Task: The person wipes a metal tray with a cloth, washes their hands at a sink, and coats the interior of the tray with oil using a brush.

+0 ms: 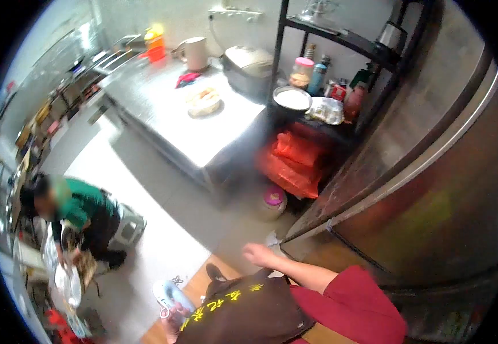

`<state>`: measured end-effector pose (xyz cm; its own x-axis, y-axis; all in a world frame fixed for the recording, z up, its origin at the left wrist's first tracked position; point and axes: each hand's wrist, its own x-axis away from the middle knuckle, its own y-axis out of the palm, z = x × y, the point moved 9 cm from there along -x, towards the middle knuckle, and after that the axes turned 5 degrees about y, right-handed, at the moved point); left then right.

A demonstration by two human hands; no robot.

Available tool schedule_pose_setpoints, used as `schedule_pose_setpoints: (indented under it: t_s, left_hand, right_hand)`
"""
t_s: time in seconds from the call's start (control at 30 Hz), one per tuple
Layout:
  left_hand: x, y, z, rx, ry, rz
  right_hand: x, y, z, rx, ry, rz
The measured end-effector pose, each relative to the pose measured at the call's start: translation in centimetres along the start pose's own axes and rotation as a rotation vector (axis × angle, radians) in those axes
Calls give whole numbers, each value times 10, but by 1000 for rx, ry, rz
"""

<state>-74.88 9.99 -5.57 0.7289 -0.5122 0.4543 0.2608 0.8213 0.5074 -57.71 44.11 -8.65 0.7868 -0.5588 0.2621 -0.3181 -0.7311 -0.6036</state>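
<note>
The left hand (174, 322) grips one white and pale blue object (174, 292) with a white loop; what it is cannot be told. It sits just left of the one dark apron (246, 309). The right hand (259, 255) holds nothing visible, fingers loosely bent, near the lower edge of one steel cabinet (426, 195). Open floor (174, 229) runs from there leftward to one stool (130, 225) and one co-worker (88, 212) in green, bent over at the left. Beyond the floor is one steel table (174, 137): a bowl (204, 103) back from its near edge, one cooker (249, 71), one mug (196, 53) and one orange container (155, 45) farther left. Right of it, one black rack (281, 23) leaves a narrow gap before the cabinet.
</note>
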Motion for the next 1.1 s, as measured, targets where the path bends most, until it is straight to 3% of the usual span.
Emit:
schedule_pose_setpoints:
  t_s: [0.2,0.27,0.33,0.4,0.6,0.63,0.67,0.73,0.77,0.8,0.83,0.87,0.93,0.97,1.0,1.07,1.1]
  left_hand:
    - [-139,95,88,-317,11,-154]
    - [-175,114,109,-382,-22,-163]
    - [-209,135,120,-379,-18,-227]
    - [-233,157,136,-381,26,-200]
    - [-288,182,142,-344,101,-149]
    - [-294,191,148,-352,150,-200]
    - [-300,183,154,-433,153,-12]
    - [-344,164,148,-392,118,-139]
    - [-387,110,133,-386,-2,-24]
    - [-396,129,136,-391,-2,-34]
    - [-398,146,137,-387,11,-24]
    - [-395,156,141,-386,21,-7]
    - [-381,180,147,-377,42,33]
    - [-379,194,153,-395,52,48]
    - [-380,205,157,-415,50,51]
    - [-387,227,164,-438,51,54]
    - [-390,235,166,-442,53,57]
  right_hand:
    - [-27,-79,51,-310,445,519]
    - [-33,-109,82,-377,420,784]
    - [-37,-155,100,-714,599,872]
    - [-42,-211,103,-961,530,1051]
    - [-75,-378,161,-1260,356,1390]
    - [-79,-397,174,-1233,409,1493]
    - [-82,-414,184,-1206,464,1597]
    - [-91,-447,197,-1177,487,1659]
    - [-90,-469,195,-1009,586,1662]
    - [-91,-495,194,-840,676,1654]
    - [-81,-520,186,-228,828,1938]
    - [-83,-527,209,-219,838,1935]
    - [-90,-559,165,28,555,1904]
    - [-101,-573,140,-87,590,1712]
    - [-110,-582,145,-89,598,1710]
    - [-143,-617,133,301,523,1590]
    - [-151,-630,130,302,526,1592]
